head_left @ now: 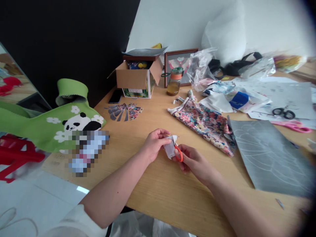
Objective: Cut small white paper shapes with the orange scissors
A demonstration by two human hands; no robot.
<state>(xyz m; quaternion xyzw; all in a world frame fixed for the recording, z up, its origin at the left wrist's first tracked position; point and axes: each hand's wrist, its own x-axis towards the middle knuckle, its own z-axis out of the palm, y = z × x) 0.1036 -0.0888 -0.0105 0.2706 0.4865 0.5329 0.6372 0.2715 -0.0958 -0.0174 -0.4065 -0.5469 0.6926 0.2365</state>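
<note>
Shows left hand [155,143] closed in a narrow grip on a small white piece [170,149], pinched between thumb and fingertips just above the worktop [158,187], near its front middle. Shows right hand [191,161] closed in a grip on orange-handled scissors [178,152], blades meeting the upper part of the white piece. Places floral fabric [202,123] just beyond and right of the hands, lying flat, its right end touching a grey sheet [269,154] marked with curved lines. Places cut floral pieces [125,111] fanned farther back on the left, before a cardboard box [134,78] and a jar [174,82]. Includes green panda fabric [61,123] at far left, black scissors [283,113] and pink scissors [295,126] at far right.
</note>
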